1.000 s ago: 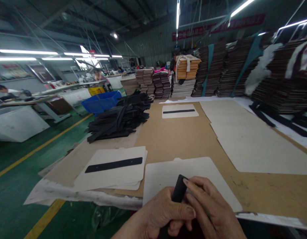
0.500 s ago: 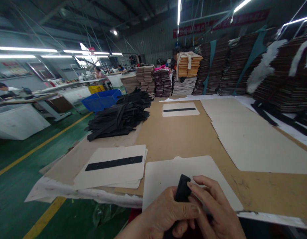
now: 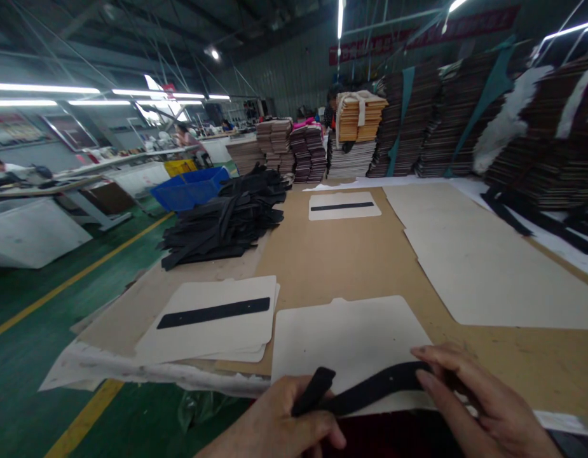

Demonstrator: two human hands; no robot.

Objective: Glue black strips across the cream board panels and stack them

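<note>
A black strip (image 3: 377, 388) with a small hole stretches between my two hands, over the near edge of a cream board (image 3: 351, 331). My left hand (image 3: 294, 416) is closed around a bunched part, and a short black end (image 3: 317, 385) sticks up between thumb and fingers; whether it is the same strip or another I cannot tell. My right hand (image 3: 475, 394) pinches the strip's right end between thumb and fingertips. Two small dark marks show on the board. To its left, a stack of cream boards (image 3: 193, 343) bears a flat black strip (image 3: 215, 312).
Beyond the stack lies a heap of black strips (image 3: 222, 219), with a blue bin (image 3: 191, 189) behind. Farther up the table is another cream board (image 3: 344, 214) with a strip. Large cream sheets (image 3: 484, 261) cover the right side. Tall brown stacks (image 3: 431, 127) line the back.
My right hand has moved right and away from my left, drawing out the black strip that was bunched between both hands. The view has shifted slightly.
</note>
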